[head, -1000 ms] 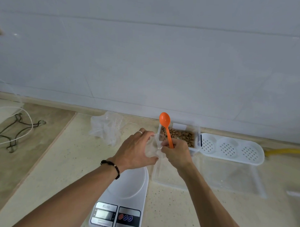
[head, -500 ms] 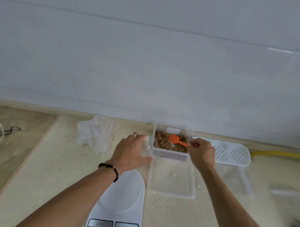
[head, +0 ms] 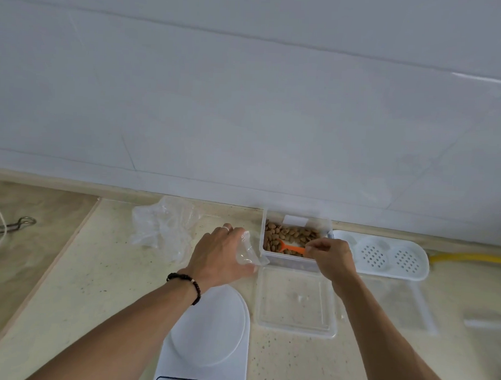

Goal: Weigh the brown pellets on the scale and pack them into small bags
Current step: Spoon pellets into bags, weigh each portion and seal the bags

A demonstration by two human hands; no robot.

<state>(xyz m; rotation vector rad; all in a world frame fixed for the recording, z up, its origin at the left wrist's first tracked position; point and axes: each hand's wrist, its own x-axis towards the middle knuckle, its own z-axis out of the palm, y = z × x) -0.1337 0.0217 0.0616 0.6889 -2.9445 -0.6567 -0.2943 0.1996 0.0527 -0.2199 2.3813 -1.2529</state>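
Right hand (head: 330,256): fingers curled, pinching the handle of a small orange plastic spoon (head: 291,249); the bowl lies buried among brown pellets (head: 290,236) in a clear rectangular plastic container (head: 293,263) at the wall; handle end hidden by the fingers. Left hand (head: 220,255): fingers curled round a small clear plastic bag (head: 248,252), just left of the container; bag mouth hard to make out. White digital kitchen scale (head: 207,330) sits on the beige speckled counter (head: 98,284) below the left wrist; its display is cut off by the frame edge, no writing legible. Clear flat lid (head: 295,303) lies before the container.
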